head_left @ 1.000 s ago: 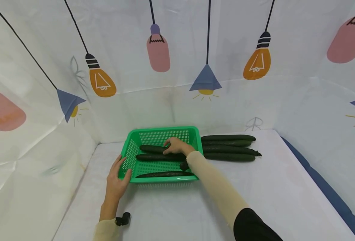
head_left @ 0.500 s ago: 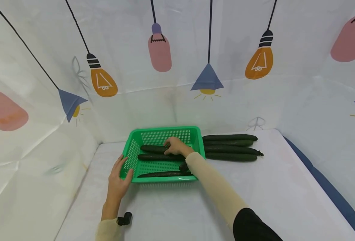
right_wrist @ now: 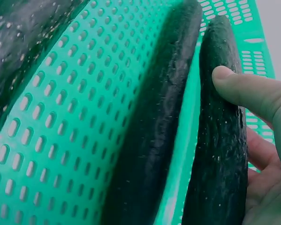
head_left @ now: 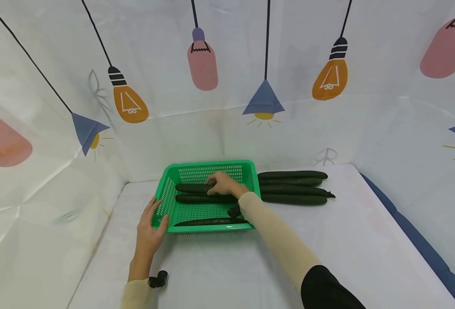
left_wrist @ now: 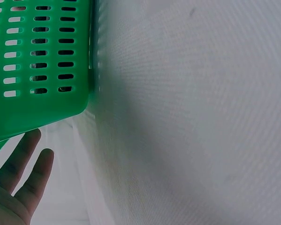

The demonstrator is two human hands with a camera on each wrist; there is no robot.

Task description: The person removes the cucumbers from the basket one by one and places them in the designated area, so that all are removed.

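In the head view a green plastic basket (head_left: 212, 229) holds several dark green cucumbers. My right hand (head_left: 227, 185) reaches into it and grips the rearmost cucumber (head_left: 192, 188); in the right wrist view the thumb presses on that cucumber (right_wrist: 220, 136) and the fingers curl behind it. Beside it, apart from the hand, lies another cucumber (right_wrist: 152, 122). A front cucumber (head_left: 209, 222) lies along the near wall, and one cucumber (head_left: 234, 210) is partly hidden by my right forearm. My left hand (head_left: 150, 234), fingers extended, rests against the basket's left rim.
Several cucumbers (head_left: 294, 189) lie side by side on the white-covered table (head_left: 227, 270), right of the basket. A white sheet (head_left: 219, 128) printed with lamps stands behind and at both sides. A black wrist device (head_left: 158, 280) sits on my left wrist.
My right hand and the rearmost cucumber have shifted slightly left and towards the back of the basket. The left hand stays at the rim.
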